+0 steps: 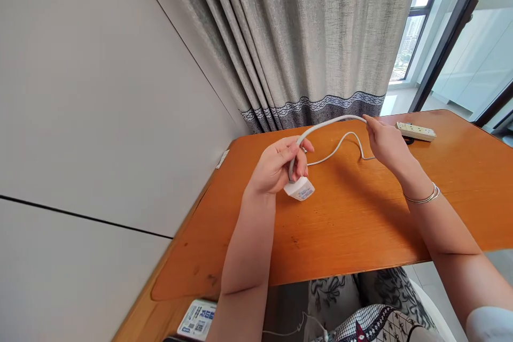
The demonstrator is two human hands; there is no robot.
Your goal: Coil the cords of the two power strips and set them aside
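Observation:
My left hand [282, 163] is closed round a white cable near a white block [300, 189], which hangs just below my fingers with a printed label on its side. From there the cable [331, 122] arches up and right to my right hand [385, 141], whose fingers pinch it. A thinner stretch of white cable [339, 148] curves over the orange-brown wooden table [340, 224] between my hands and passes out of sight near my right hand.
A white power strip [416, 131] lies on the table beyond my right hand. Grey curtains [320, 37] hang behind the table, and a pale wall [92, 91] borders its left side. A white labelled packet [197, 319] sits below the near left edge.

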